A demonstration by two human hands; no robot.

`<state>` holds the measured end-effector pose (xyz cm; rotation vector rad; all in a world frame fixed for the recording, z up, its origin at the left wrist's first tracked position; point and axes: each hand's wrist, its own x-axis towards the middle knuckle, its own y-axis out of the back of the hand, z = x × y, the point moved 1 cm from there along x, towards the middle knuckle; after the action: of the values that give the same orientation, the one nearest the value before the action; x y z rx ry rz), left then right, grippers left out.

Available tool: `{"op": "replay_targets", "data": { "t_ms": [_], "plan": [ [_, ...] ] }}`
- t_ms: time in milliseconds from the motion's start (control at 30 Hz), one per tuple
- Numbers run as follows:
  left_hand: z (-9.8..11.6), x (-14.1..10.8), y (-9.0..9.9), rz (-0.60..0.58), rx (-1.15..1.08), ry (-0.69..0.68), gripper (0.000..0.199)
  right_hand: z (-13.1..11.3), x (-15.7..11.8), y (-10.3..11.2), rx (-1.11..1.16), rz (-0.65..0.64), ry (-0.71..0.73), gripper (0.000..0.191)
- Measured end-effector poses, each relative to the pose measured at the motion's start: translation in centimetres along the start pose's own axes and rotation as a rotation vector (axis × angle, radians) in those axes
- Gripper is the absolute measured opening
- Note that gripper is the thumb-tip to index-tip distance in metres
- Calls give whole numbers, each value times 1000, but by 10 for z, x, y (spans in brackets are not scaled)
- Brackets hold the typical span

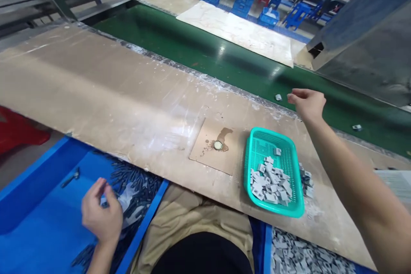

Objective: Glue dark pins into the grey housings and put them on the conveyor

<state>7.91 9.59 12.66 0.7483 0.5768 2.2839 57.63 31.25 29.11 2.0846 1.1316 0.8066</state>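
Observation:
My left hand (pixel 102 213) is over the blue bin (pixel 28 222) at lower left, its thumb and forefinger curled toward each other. Whether a small thing sits between those fingertips is hard to make out. Dark, slim pin-like parts (pixel 136 180) lie heaped beside it, with a clear plastic scrap among them. On the far right, my right hand (pixel 308 102) reaches over the green belt (pixel 237 66), fingertips pinched with nothing showing in them. Just left of them, a small grey block (pixel 278 97) rests on the belt, apart from the hand. Another grey block (pixel 356 127) lies farther right.
A turquoise basket (pixel 247 167) of grey blocks stands on the board-covered table (pixel 154 107). Left of it, a round pale disc (pixel 218 145) lies on a wet-stained cardboard square (pixel 202 154). Many grey pieces (pixel 302 252) fill a bin below. A metal housing (pixel 369 47) stands over the belt.

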Motion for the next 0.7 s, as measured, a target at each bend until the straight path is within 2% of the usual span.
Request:
{"op": "replay_targets", "data": {
  "t_ms": [67, 100, 167, 233, 333, 433, 567, 700],
  "plan": [
    [-57, -21, -1, -350, 85, -234, 38, 6, -28, 11, -24, -50, 46, 17],
    [-81, -33, -2, -506, 91, -304, 37, 8, -48, 16, -51, -91, 69, 16],
    [-115, -53, -4, -660, 139, -338, 37, 12, -92, 21, -161, -194, 96, 15],
    [-127, -62, -6, -720, 185, -322, 40, 17, -132, 20, -418, -307, 129, 27],
    [-115, -57, -8, -718, 239, -260, 44, 24, -169, 6, -701, -362, 239, 38],
    [-93, -41, -13, -714, 266, -207, 45, 29, -178, -8, -721, -317, 273, 33],
    [-73, -27, -18, -716, 307, -123, 42, 29, -175, -13, -398, -308, 202, 26],
    [-71, -24, -28, -761, 303, 60, 35, 10, -170, -6, 72, -313, 153, 29]
  ]
}}
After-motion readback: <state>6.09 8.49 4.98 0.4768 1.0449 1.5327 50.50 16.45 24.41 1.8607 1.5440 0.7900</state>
